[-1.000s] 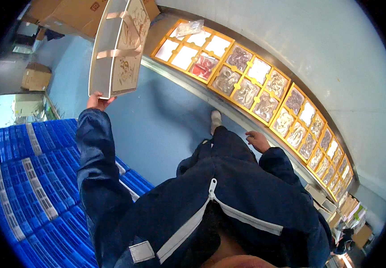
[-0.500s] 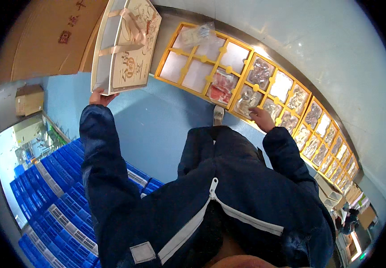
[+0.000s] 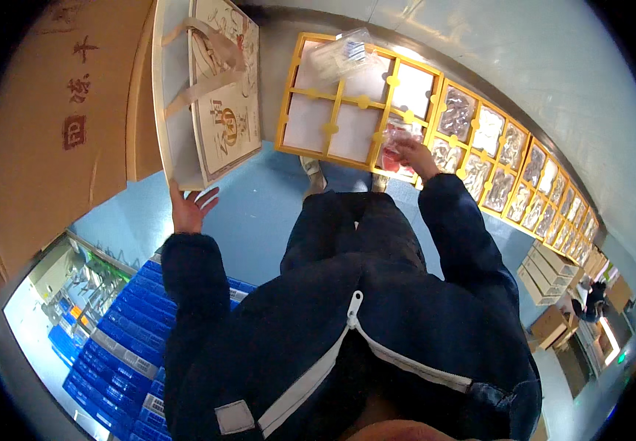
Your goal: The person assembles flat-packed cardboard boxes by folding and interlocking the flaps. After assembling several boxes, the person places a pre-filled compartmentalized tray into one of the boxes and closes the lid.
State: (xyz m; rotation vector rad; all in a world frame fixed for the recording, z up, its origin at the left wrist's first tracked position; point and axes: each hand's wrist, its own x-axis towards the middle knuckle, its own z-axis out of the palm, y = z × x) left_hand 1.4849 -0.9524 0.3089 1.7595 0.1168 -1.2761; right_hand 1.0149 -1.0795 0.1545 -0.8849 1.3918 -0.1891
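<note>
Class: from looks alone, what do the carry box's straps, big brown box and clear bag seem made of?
Straps: probably satiny ribbon; pale, slack, flat bands.
Brown box: likely matte cardboard; flat, unshiny tan faces.
Clear bag: thin glossy plastic, apparently; see-through with bright glints.

One camera rides on the wearer's head, the left of a side-by-side pair, aimed steeply down. The dark jacket (image 3: 421, 309) fills its near part, close below; the fisheye breadth takes in a blue stack (image 3: 123, 345) at left and yellow-framed trays (image 3: 436, 110) toward far right, bending straight edges.
</note>
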